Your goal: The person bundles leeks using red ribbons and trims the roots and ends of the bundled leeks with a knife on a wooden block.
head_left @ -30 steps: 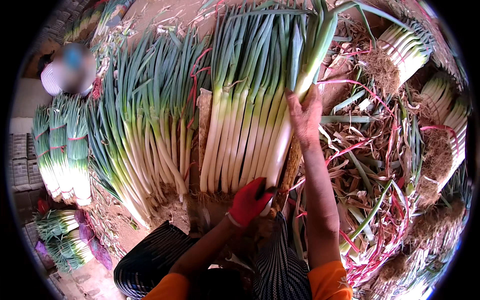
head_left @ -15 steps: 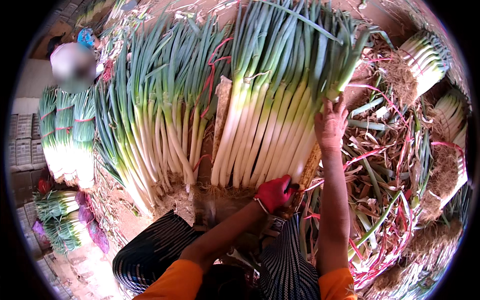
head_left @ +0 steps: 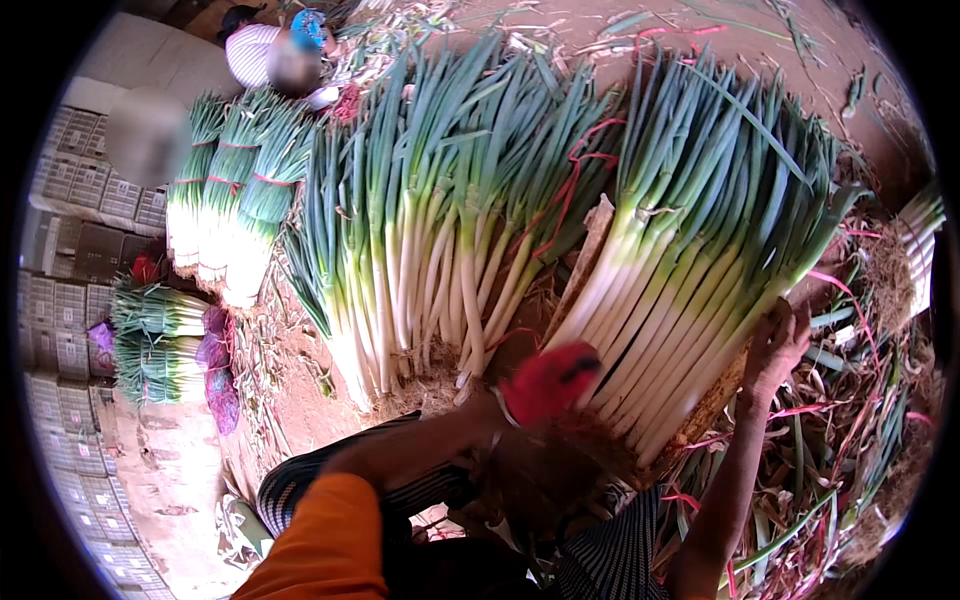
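Observation:
A wide row of leeks [head_left: 670, 300], green tops away from me and white stems toward me, lies between two rough wooden boards [head_left: 715, 408]. My left hand [head_left: 550, 383], in a red glove with a dark patch, is over the near left stem ends. Motion smears it, so its grip does not show. Bare and with fingers apart, my right hand [head_left: 778, 345] is beside the row's right edge, close to the outermost leek. To the left, a looser pile of leeks [head_left: 430, 270] lies with its roots toward me.
Tied leek bundles [head_left: 235, 200] stand at the far left, near a seated person [head_left: 262, 55]. Smaller bundles [head_left: 165, 345] lie below them beside purple netting [head_left: 215, 370]. Dry leaf scraps and red ties [head_left: 810, 407] litter the right side. Grey crates [head_left: 75, 430] line the left edge.
The view has swung left, so the leeks appear farther right. My left hand has gone from the right board at the row's near end to the left stem ends. My right hand remains by the right edge.

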`<state>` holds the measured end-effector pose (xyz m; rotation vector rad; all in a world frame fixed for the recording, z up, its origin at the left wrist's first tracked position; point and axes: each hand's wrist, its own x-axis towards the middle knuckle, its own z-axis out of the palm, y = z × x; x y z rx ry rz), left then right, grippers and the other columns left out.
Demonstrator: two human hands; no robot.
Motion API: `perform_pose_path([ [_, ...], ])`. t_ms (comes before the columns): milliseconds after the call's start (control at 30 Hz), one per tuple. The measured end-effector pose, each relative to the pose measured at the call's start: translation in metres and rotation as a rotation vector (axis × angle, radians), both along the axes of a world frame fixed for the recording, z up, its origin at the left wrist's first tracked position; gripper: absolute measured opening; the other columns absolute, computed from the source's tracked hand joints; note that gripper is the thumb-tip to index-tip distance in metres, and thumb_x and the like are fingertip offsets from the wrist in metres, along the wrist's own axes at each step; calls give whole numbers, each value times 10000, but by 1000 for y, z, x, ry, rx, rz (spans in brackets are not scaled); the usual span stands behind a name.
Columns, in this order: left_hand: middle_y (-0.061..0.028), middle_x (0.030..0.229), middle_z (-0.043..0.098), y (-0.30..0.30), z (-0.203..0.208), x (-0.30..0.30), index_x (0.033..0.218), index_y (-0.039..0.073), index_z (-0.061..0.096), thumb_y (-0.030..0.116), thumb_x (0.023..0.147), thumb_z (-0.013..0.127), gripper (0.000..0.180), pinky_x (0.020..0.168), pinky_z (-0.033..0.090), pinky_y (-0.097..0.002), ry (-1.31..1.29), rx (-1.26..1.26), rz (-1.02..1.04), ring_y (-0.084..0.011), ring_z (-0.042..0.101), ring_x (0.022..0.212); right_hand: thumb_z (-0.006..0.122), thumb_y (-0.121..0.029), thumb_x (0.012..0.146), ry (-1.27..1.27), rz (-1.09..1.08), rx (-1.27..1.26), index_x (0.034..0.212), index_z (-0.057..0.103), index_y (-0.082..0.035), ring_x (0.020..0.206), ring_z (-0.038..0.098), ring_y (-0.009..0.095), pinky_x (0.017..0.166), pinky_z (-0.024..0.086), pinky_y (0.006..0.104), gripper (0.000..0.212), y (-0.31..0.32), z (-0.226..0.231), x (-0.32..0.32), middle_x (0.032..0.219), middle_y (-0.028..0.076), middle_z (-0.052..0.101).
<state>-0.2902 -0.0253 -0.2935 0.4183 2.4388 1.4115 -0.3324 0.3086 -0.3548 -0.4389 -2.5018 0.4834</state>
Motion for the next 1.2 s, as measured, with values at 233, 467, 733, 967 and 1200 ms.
perform_pose_path([
  [233,-9,857,570,-221,53,-72,1042,112,547,302,890,561,244,623,505,-302,-541,-131,651,-115,543,720,492,17,875,188,499,-738,1069,586,-35,921,587,177,848,469,310,222,-84,101,-42,977,74,609],
  [467,13,902,574,-325,-1,-11,1108,140,548,316,878,578,292,682,487,-322,-364,146,1167,-105,525,734,588,-181,851,-619,1050,-911,1101,544,33,885,620,171,747,492,306,332,-268,96,-59,954,142,638],
  [733,9,876,605,-327,-23,-4,1061,132,595,294,883,569,242,683,489,-304,-332,109,1062,-107,558,775,629,-212,810,-593,576,-1077,1104,538,39,878,623,308,778,482,388,397,-403,-57,-59,934,176,633],
  [967,-163,798,641,-315,-28,-22,1073,-6,545,352,800,652,463,674,497,-378,-194,-315,985,-303,629,740,624,-86,796,-654,688,-1380,1006,555,27,763,599,180,681,485,322,249,-463,-79,-20,866,103,616],
  [1200,-238,1020,573,-296,-35,-46,1117,25,531,340,794,643,464,763,477,-444,28,-500,830,-408,580,903,645,-147,750,-629,709,-1033,938,580,42,734,582,187,683,463,316,275,-492,-75,-58,824,106,607],
])
